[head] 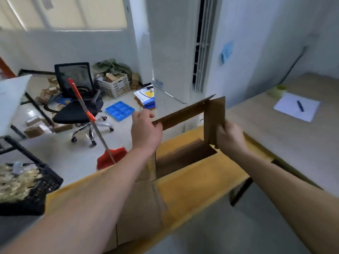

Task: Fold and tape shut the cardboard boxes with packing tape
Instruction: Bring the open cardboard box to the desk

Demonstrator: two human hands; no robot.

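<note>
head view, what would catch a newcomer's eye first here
Two bare forearms reach to an open cardboard box in the centre; the left hand grips one raised flap and the right hand another. Left of it, a red dustpan stands on the floor before a black office chair.

One wide-angle camera rides on the person's head, looking forward and down along both forearms at the near bench (183, 195), close to the hands, with the floor (128, 136) and corner walls beyond.
</note>
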